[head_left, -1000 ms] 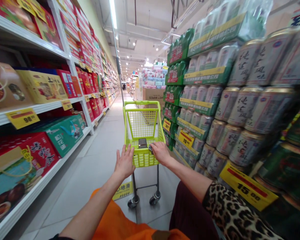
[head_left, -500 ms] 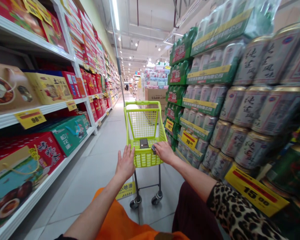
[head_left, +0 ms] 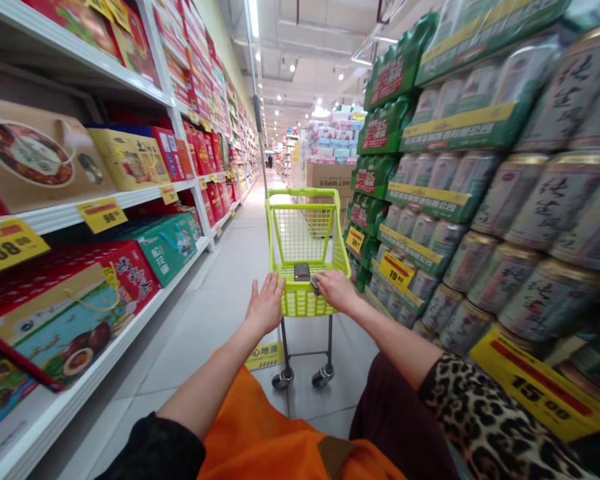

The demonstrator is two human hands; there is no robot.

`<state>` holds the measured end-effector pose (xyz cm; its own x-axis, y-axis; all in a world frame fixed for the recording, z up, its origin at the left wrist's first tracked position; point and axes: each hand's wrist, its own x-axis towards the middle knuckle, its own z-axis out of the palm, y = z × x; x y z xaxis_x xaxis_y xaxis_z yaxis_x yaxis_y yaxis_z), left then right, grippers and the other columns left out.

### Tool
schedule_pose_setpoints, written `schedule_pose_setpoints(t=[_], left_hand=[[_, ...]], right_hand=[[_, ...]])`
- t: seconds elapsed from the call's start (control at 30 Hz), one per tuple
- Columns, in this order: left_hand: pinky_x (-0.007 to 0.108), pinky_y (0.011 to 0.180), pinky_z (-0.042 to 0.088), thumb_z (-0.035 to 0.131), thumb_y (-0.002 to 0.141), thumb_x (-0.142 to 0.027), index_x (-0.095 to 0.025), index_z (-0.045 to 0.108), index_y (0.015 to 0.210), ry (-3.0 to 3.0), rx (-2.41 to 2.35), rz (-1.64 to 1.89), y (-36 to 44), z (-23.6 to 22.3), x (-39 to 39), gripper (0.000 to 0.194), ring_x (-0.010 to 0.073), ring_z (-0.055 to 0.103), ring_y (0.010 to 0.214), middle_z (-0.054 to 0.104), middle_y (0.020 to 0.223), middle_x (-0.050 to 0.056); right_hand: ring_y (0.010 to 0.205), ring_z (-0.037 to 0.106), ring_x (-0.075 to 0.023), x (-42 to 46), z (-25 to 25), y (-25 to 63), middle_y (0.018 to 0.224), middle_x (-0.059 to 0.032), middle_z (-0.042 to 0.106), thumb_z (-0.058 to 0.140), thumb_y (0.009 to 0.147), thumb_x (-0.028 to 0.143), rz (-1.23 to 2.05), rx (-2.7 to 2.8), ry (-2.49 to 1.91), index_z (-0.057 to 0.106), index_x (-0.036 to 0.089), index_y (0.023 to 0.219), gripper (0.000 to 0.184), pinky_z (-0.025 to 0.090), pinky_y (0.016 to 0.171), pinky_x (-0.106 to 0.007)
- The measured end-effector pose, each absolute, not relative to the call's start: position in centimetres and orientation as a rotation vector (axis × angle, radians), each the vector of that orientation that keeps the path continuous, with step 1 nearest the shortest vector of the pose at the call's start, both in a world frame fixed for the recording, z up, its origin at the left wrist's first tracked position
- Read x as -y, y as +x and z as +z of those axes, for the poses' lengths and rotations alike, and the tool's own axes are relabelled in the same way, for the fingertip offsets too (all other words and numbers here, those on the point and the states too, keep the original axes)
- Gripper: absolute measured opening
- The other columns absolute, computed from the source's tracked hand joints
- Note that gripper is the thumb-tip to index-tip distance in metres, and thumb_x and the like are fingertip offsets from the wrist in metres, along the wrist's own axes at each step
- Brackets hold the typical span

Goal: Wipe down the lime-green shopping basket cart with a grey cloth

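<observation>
A lime-green shopping cart (head_left: 307,195) with a plastic basket and dark metal legs stands in front of me on the floor tiles. My left hand (head_left: 266,305) is at the basket's near left corner, fingers extended and slightly apart, holding nothing. My right hand (head_left: 336,289) is at the near right rim, fingers curled around a small dark grey object (head_left: 315,285) whose kind I cannot make out. A flat dark rectangular item (head_left: 301,272) lies inside the basket between my hands.
White shelves (head_left: 145,194) with gift boxes (head_left: 167,248) and price tags line the left. Stacked beer cans (head_left: 510,200) and green shrink-wrapped packs (head_left: 380,130) rise close on the right. Cartons marked wet wipes (head_left: 327,175) stand beyond the cart. A yellow floor sign (head_left: 265,357) lies beneath.
The view has swung left, so the cart, shelves and cans appear farther right. Both hands keep their places at the basket, and the small object stays in my right hand.
</observation>
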<state>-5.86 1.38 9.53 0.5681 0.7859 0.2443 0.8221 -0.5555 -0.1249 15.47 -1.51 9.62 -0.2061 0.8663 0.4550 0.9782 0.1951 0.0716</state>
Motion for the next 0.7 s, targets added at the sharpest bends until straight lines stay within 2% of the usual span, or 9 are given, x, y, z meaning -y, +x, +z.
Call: schedule_pose_setpoints(t=[0.13,0.27,0.47,0.7], left_hand=[[0.053,0.108,0.007,0.045,0.071,-0.019,-0.01,0.025,0.137,-2.603,1.332,-0.227,-5.6,9.5,-1.3,0.07,0.0259,0.012,0.136,0.016,0.148,0.013],[0.052,0.108,0.007,0.047,0.07,-0.022,-0.011,0.023,0.138,-2.584,1.365,-0.236,-5.1,9.3,-1.1,0.073,0.0265,0.009,0.136,0.014,0.148,0.013],[0.053,0.108,0.009,0.045,0.07,-0.022,-0.013,0.025,0.137,-2.563,1.353,-0.209,-5.6,9.5,-1.2,0.071,0.0253,0.011,0.136,0.017,0.148,0.011],[0.054,0.108,0.008,0.045,0.071,-0.022,-0.014,0.023,0.138,-2.573,1.301,-0.207,-6.1,9.4,-1.6,0.071,0.0249,0.013,0.136,0.019,0.148,0.01]], right_hand=[[0.091,0.051,-0.0201,1.9,9.5,18.0,0.099,-0.01,0.062,0.04,0.089,0.026,-0.512,2.067,-1.814,0.063,0.015,0.102,0.028,0.033,0.079,-0.032],[0.087,0.051,-0.0203,0.8,9.5,14.3,0.09,-0.0101,0.062,0.039,0.089,0.024,-0.477,2.068,-1.827,0.064,0.015,0.092,0.027,0.034,0.077,-0.033],[0.093,0.049,-0.0235,-0.5,9.4,10.0,0.102,-0.0119,0.059,0.05,0.085,0.032,-0.543,2.195,-1.646,0.057,0.015,0.11,0.031,0.034,0.08,-0.036],[0.098,0.05,-0.0208,1.6,8.9,17.4,0.108,-0.0114,0.058,0.048,0.086,0.028,-0.537,2.166,-1.608,0.057,0.016,0.11,0.028,0.034,0.083,-0.034]])
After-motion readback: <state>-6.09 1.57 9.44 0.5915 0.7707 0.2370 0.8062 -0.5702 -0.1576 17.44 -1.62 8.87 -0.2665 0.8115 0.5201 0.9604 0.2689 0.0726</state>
